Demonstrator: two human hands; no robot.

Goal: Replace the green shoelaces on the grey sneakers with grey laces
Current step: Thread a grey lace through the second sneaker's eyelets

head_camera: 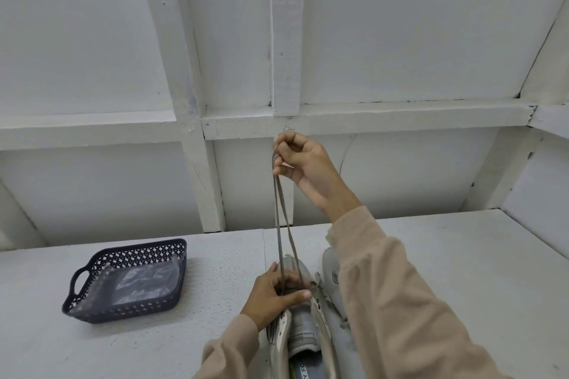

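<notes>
Head camera: a person's right hand (303, 163), raised well above a white table (462, 255), pinches both strands of a grey flat shoelace (284, 218) between thumb and curled fingers. The two strands run down taut, drawing closer together, to the front eyelets of a grey mesh sneaker (300, 326) that lies at the table's near edge, about midway along it, toe pointing toward the far edge. The left hand (274, 295) grips this sneaker at its forepart, fingers curled over the left side and thumb laid across the tongue where the strands enter. A second grey sneaker (332, 280) lies just beside it on the right, largely hidden behind the right arm's beige sleeve (400, 301). Toward the table's left edge, well apart from the shoes, sits a dark blue perforated plastic basket (92, 311) holding a crumpled clear plastic bag (144, 280).
</notes>
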